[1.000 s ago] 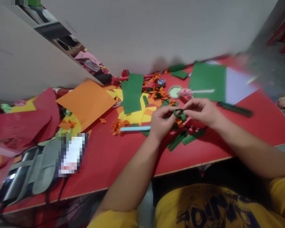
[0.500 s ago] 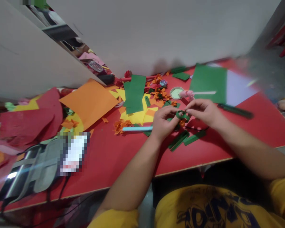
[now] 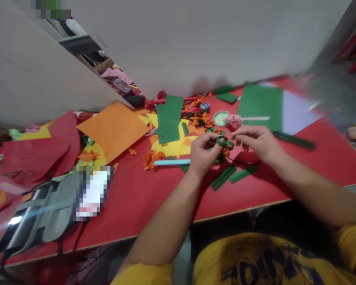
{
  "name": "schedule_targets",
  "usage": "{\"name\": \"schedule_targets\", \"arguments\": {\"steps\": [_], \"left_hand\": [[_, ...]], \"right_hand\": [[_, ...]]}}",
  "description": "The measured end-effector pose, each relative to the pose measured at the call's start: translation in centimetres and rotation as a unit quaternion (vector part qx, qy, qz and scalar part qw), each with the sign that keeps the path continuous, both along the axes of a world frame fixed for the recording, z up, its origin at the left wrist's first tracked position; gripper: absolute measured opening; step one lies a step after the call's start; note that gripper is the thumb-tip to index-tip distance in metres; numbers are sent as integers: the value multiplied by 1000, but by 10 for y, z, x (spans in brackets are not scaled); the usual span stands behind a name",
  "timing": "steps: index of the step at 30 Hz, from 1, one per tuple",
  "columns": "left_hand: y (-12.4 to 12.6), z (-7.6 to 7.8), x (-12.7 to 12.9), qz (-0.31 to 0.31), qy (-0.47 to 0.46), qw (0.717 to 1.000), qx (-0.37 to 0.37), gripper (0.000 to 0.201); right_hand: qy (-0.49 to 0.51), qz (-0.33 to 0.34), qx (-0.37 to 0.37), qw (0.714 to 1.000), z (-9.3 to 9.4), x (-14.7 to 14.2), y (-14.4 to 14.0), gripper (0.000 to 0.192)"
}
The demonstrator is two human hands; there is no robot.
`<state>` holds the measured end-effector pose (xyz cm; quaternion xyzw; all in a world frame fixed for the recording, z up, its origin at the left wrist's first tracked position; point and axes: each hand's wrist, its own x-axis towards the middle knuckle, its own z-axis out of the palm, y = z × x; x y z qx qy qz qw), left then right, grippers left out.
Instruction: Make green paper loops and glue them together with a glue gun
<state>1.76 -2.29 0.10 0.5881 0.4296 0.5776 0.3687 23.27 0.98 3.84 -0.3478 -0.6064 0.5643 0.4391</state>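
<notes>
My left hand is closed on a green paper strip curled into loops, held between thumb and fingers above the table. A bit of orange paper shows just under the loops. Just right of them is my right hand, apart from the paper, its thumb and forefinger brought together; whether anything is between them is too small to see. Below the hands lie folded green strips and another green strip. Beside the left wrist rests a light blue stick with an orange paper flower at its end.
Behind the hands are a round tin of pale paste, a pink flower on a white stick and a dark green cutter. Green sheets, an orange sheet, red paper and a grey case lie on the red table.
My right hand has let go of the green paper loops and drawn slightly away to the right. My left hand still holds them, nearly in the same place.
</notes>
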Motion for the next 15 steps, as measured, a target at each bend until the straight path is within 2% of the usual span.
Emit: {"name": "schedule_targets", "arguments": {"steps": [6,9,12,15], "left_hand": [[2,0,1,23,-13,1000,-15,44],[6,-1,0,44,-21,999,-9,46],[9,-1,0,50,-29,998,0,47],[9,-3,-1,59,-18,998,0,45]], "right_hand": [[69,19,-5,997,-2,1,-1,38],[67,5,12,998,-5,2,-1,41],[23,-36,64,997,-3,2,-2,34],[-4,-96,145,985,2,0,-4,27]]}}
